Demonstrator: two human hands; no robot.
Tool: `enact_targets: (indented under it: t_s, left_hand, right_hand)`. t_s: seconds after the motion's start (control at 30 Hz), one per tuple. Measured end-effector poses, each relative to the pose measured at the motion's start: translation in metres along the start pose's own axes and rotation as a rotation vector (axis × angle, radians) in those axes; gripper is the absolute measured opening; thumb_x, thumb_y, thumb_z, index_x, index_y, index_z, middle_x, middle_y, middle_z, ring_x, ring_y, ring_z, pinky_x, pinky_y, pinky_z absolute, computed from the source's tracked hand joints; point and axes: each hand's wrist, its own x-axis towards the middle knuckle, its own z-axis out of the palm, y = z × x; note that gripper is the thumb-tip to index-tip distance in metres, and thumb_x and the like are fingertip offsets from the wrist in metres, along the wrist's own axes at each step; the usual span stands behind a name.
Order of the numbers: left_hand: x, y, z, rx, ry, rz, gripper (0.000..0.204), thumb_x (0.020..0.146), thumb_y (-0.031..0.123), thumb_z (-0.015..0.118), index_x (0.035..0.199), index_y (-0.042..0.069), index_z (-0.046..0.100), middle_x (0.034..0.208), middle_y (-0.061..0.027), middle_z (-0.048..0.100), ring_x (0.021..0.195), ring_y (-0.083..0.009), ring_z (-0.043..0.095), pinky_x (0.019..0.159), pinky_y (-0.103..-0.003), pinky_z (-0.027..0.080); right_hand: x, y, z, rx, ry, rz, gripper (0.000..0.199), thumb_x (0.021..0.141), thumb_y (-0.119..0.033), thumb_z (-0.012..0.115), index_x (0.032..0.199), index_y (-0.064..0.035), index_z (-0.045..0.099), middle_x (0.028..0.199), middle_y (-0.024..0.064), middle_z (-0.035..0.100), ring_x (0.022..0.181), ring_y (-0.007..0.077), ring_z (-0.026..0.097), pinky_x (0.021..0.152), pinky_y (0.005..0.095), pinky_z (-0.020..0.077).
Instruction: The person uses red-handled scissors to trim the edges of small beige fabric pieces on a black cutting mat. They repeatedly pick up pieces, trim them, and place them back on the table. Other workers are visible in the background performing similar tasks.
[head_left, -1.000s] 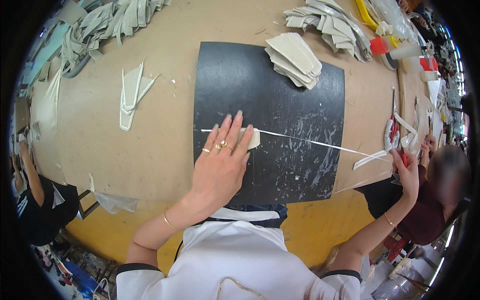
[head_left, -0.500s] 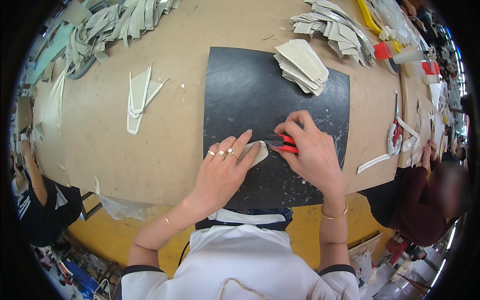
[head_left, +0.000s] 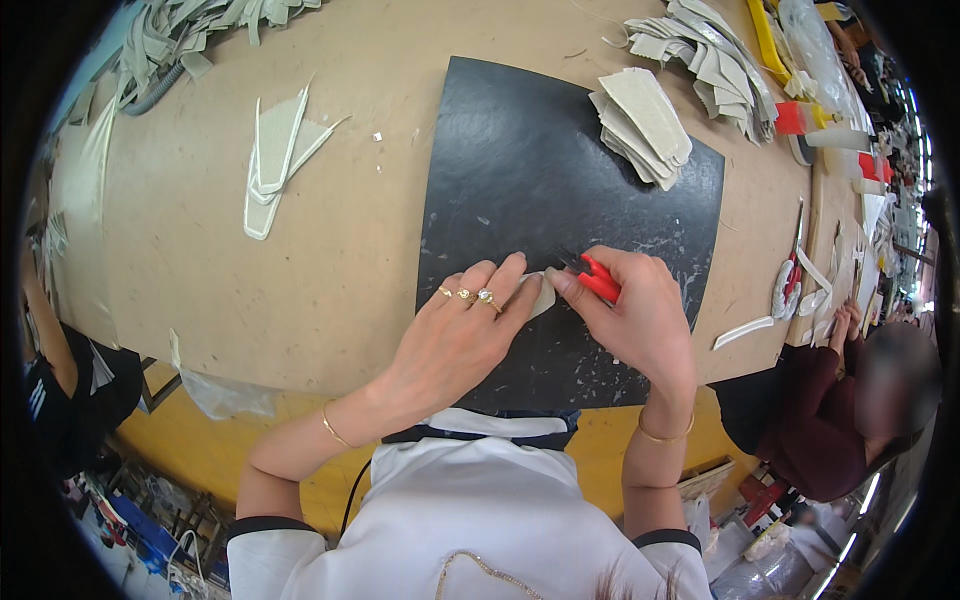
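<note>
A small cream fabric piece (head_left: 543,298) lies on the black mat (head_left: 520,150), mostly covered by my left hand (head_left: 468,320). The fingers of that hand hold it down, and only its rounded end shows. In my right hand (head_left: 632,308) are red-handled thread snips (head_left: 599,280), their dark blades aimed up and to the left, just off the piece. My right thumb and a fingertip come close to the piece's upper edge; whether they pinch it I cannot tell. A stack of similar cream pieces (head_left: 648,130) sits at the mat's far right.
Two or three edged pieces (head_left: 277,150) lie to the left on the tan table (head_left: 340,290). Bundles of grey-cream pieces (head_left: 210,35) fill the far left, with another bundle (head_left: 705,65) far right. Red-handled scissors (head_left: 789,280) and a white strip (head_left: 743,333) lie right. A co-worker (head_left: 810,420) sits beyond.
The snips' blades have swung up and away from the piece's edge, and my right thumb has come to the piece. The view has shifted slightly, moving the mat and stack rightward.
</note>
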Motion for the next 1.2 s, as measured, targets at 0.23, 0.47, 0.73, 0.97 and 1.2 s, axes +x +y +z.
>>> enact_targets:
  t_s: [0.23, 0.47, 0.73, 0.97, 1.2]
  left_hand:
    - [0.002, -0.002, -0.001, 0.042, 0.008, 0.042, 0.051, 0.078, 0.005, 0.066, 0.129, 0.006, 0.06, 0.132, -0.0125, 0.047, 0.109, -0.0273, 0.052, 0.091, -0.037, 0.05]
    - [0.002, -0.006, -0.003, 0.063, -0.025, 0.079, 0.049, 0.08, 0.006, 0.065, 0.129, 0.005, 0.059, 0.131, -0.0125, 0.046, 0.108, -0.0268, 0.052, 0.09, -0.037, 0.05]
    - [0.003, -0.006, -0.004, 0.024, -0.034, 0.07, 0.049, 0.079, 0.006, 0.065, 0.128, 0.005, 0.059, 0.131, -0.0122, 0.046, 0.107, -0.0275, 0.052, 0.089, -0.037, 0.05]
    - [0.004, -0.007, -0.004, 0.008, -0.015, 0.077, 0.05, 0.078, 0.004, 0.066, 0.128, 0.004, 0.058, 0.13, -0.0125, 0.045, 0.106, -0.0278, 0.052, 0.088, -0.038, 0.05]
    - [0.01, -0.012, -0.009, -0.106, -0.067, 0.066, 0.051, 0.079, 0.002, 0.065, 0.129, 0.004, 0.056, 0.126, -0.0138, 0.045, 0.101, -0.0287, 0.054, 0.083, -0.038, 0.051]
  right_hand:
    - [0.005, 0.007, 0.0, 0.06, -0.034, -0.039, 0.019, 0.082, -0.016, 0.072, 0.074, -0.0011, 0.063, 0.059, 0.0139, 0.059, 0.056, 0.0327, 0.06, 0.054, 0.0379, 0.0443]
    - [-0.005, 0.014, 0.007, 0.131, 0.101, -0.117, 0.013, 0.081, -0.012, 0.076, 0.088, -0.002, 0.071, 0.056, 0.0085, 0.051, 0.049, 0.0166, 0.045, 0.051, 0.0278, 0.0384]
    - [-0.004, 0.009, 0.012, 0.142, 0.054, -0.025, 0.012, 0.081, -0.012, 0.076, 0.086, -0.003, 0.072, 0.054, 0.0045, 0.049, 0.049, 0.0124, 0.044, 0.051, 0.0258, 0.0381]
    - [-0.013, 0.01, 0.011, 0.063, 0.18, -0.16, 0.014, 0.073, -0.008, 0.077, 0.086, -0.0045, 0.072, 0.064, 0.0067, 0.061, 0.054, 0.0205, 0.055, 0.055, 0.0276, 0.0434]
    - [-0.04, 0.007, 0.026, -0.103, 0.258, -0.249, 0.032, 0.068, -0.004, 0.074, 0.098, -0.013, 0.075, 0.065, -0.0006, 0.06, 0.05, 0.0165, 0.047, 0.054, 0.028, 0.032]
